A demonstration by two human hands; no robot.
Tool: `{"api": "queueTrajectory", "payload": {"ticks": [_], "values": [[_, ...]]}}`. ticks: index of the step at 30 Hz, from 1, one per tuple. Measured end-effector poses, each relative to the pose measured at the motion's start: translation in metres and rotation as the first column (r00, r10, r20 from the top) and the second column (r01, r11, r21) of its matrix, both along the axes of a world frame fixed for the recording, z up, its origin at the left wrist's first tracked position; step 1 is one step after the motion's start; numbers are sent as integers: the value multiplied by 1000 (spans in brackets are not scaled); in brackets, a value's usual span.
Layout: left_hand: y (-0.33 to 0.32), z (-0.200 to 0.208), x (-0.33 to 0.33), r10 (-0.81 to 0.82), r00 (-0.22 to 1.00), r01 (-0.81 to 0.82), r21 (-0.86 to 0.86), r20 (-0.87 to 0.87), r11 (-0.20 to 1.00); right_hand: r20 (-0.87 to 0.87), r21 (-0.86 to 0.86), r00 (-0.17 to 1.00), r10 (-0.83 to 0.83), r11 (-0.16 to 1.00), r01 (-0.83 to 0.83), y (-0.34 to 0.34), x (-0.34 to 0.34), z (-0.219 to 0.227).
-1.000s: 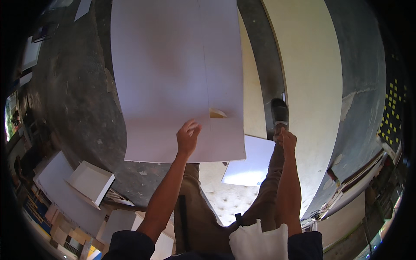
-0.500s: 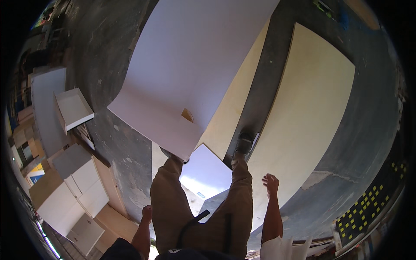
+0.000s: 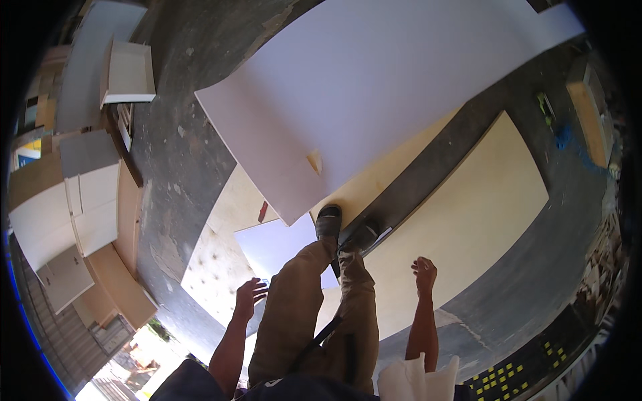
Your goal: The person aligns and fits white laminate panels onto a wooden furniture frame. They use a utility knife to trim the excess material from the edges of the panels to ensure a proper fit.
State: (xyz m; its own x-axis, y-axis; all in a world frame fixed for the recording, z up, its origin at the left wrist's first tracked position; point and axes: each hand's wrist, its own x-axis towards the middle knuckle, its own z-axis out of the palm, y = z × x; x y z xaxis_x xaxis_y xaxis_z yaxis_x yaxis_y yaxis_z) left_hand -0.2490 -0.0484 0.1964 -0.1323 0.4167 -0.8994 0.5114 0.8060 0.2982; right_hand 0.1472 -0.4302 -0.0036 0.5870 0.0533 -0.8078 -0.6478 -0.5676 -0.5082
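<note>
My left hand [image 3: 250,296] hangs beside my left thigh with its fingers apart, holding nothing. Out to the right, my right hand [image 3: 424,273] hangs empty over a pale yellow board [image 3: 461,224], its fingers loosely bent and apart. Ahead of my feet lies a large white sheet [image 3: 374,87] with a curled near edge and a small torn spot [image 3: 313,162]. Its near corner overlaps a smaller white panel [image 3: 274,242]. My sandalled feet [image 3: 328,219] stand close together, by a dark strip between the yellowish boards.
To the left are white cabinets [image 3: 93,207] and a drawer [image 3: 130,70]. A small red object [image 3: 262,212] lies near the white panel. A blue tangle [image 3: 567,139] and a wood-edged piece [image 3: 588,113] lie far right. A black mat with yellow squares [image 3: 501,382] is at lower right.
The view has turned, and the sheet and boards now slant further to the right. My feet are closer together. My left hand has come forward from my side, and its fingers now show spread.
</note>
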Motion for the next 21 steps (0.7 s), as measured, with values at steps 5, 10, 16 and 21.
{"api": "queueTrajectory", "payload": {"ticks": [5,10,16,21], "values": [[39,-101,27,297,913,-320,40,280,947,60,144,960,273,950,-279,146,43,25],[112,-228,78,439,687,-524,-24,579,851,88,233,876,475,845,-482,266,44,-8],[152,-318,115,-331,863,72,557,381,828,446,5,498,744,554,-832,394,37,-28],[163,-368,129,135,566,-276,33,813,961,567,-75,338,752,455,-887,433,38,-52]]}}
